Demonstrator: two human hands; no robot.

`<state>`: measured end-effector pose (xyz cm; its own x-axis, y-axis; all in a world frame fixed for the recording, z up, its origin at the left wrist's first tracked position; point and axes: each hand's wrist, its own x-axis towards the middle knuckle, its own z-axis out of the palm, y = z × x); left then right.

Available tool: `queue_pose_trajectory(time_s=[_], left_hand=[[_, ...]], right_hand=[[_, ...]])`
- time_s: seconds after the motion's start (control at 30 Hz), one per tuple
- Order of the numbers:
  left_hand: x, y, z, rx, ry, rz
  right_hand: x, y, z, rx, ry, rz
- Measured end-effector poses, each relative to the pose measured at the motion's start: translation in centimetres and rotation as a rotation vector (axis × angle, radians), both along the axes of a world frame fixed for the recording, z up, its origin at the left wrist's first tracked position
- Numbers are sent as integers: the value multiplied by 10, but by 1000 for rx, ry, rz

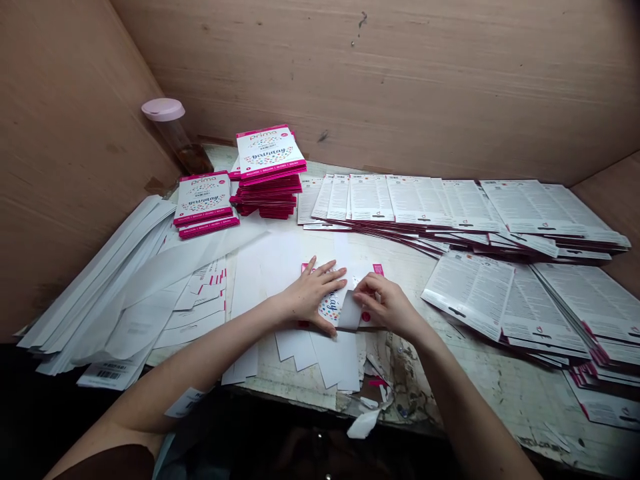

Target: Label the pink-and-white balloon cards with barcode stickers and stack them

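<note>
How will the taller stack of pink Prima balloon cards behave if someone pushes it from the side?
The taller stack will probably slide and fan out, because its cards already sit unevenly. Each card looks thin and light, so it may flex.

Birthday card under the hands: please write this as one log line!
left hand flat on birthday card | right hand on white paper flap | beside: stacked Prima balloon packs

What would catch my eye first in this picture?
The pink-edged Prima balloon packets stacked at back left stand out first. Rows of white-backed packets lie fanned out at the right. In the middle, the left hand and right hand rest on a printed card.
</note>
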<state>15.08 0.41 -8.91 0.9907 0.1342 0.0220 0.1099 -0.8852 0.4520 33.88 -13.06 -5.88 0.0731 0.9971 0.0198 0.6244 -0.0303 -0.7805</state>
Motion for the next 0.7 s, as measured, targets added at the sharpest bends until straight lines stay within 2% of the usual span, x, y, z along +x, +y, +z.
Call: queue_pose_trajectory(time_s=[0.13,0.27,0.5,0.6,0.7], left_hand=[[1,0,-1,9,-31,-13],[2,-1,2,-45,-29,-11],[3,0,-1,-108,-86,49],[7,-2,-3,-129,-88,135],[12,-5,-3,-138,-90,197]], right_hand=[[-1,16,-10,0,-28,17],[-3,29,-21,-16,-68,9],[-7,31,-33,16,-49,-42],[-5,29,-36,39,-55,-90],[-14,23,-28,122,-72,-222]])
